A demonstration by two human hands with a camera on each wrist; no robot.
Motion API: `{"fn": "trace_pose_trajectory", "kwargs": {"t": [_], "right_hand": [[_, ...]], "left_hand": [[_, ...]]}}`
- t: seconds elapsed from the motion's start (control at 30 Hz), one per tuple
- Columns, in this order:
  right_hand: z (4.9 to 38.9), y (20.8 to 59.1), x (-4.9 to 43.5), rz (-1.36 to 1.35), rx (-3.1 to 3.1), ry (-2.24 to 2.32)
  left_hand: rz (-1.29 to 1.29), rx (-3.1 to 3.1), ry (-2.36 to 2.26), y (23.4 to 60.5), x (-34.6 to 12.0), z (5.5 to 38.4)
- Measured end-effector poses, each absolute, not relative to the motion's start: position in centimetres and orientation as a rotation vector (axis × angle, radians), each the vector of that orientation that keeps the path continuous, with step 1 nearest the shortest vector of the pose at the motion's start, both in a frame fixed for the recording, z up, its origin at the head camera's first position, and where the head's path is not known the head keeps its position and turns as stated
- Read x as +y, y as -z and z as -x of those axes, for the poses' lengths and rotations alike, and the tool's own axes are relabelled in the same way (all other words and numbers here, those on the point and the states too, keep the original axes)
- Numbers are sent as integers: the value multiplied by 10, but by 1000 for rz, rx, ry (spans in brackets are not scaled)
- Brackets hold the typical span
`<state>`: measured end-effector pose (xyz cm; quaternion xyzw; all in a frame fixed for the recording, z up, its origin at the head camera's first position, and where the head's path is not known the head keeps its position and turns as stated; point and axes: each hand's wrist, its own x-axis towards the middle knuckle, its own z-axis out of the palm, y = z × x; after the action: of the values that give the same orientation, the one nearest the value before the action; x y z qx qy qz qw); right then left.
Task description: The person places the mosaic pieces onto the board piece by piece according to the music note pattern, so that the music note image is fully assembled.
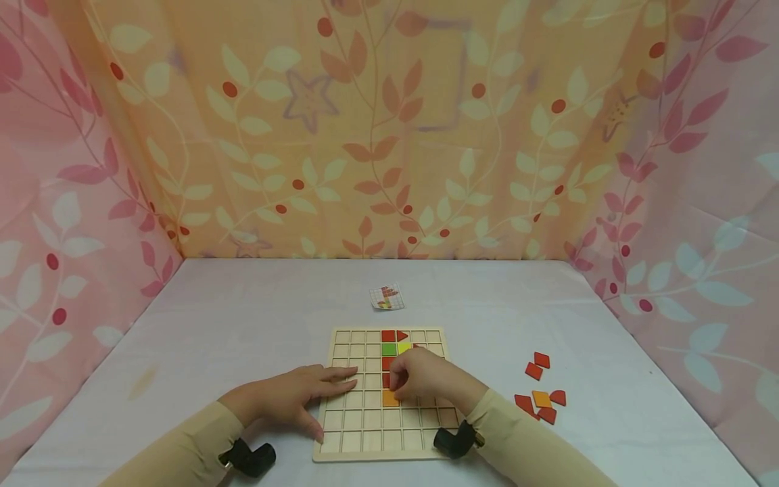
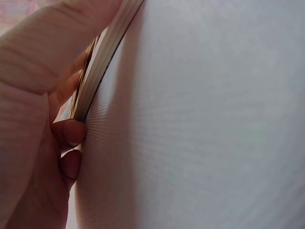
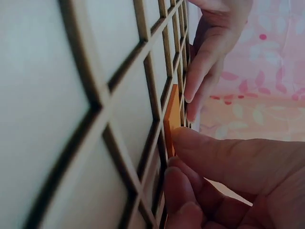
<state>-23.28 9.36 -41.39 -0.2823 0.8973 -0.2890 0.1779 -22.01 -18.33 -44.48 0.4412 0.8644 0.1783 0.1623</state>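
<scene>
A light wooden grid board (image 1: 362,456) lies on the table. Down one column sit a red square tile (image 1: 388,336), a green square tile (image 1: 389,350), further red tiles and, lowest, an orange square tile (image 1: 390,399). Beside them are a red triangle tile (image 1: 402,336) and a yellow tile (image 1: 404,348). My right hand (image 1: 429,375) pinches the orange tile at its grid cell; in the right wrist view the thumb touches its edge. My left hand (image 1: 289,394) rests on the board's left side, index and middle fingers stretched over the cells, thumb at the edge.
Right of the board lie loose tiles: red squares (image 1: 534,370), an orange square (image 1: 541,399), a red quarter-round (image 1: 558,398) and other red shapes. A small pattern card (image 1: 387,297) lies behind the board. Patterned curtains (image 1: 377,169) surround the white table (image 1: 243,304).
</scene>
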Motion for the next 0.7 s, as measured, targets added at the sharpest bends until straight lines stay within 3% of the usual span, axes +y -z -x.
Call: {"fn": "trace_pose_trajectory", "kwargs": {"t": [0.3,0.7], "right_hand": [[243,408,120,826,2553,853],[253,398,195,528,2657,935]], "left_hand": [[-1262,2462,-513,441,-183,218],[-1245,2468,-508,444,-182,219]]}}
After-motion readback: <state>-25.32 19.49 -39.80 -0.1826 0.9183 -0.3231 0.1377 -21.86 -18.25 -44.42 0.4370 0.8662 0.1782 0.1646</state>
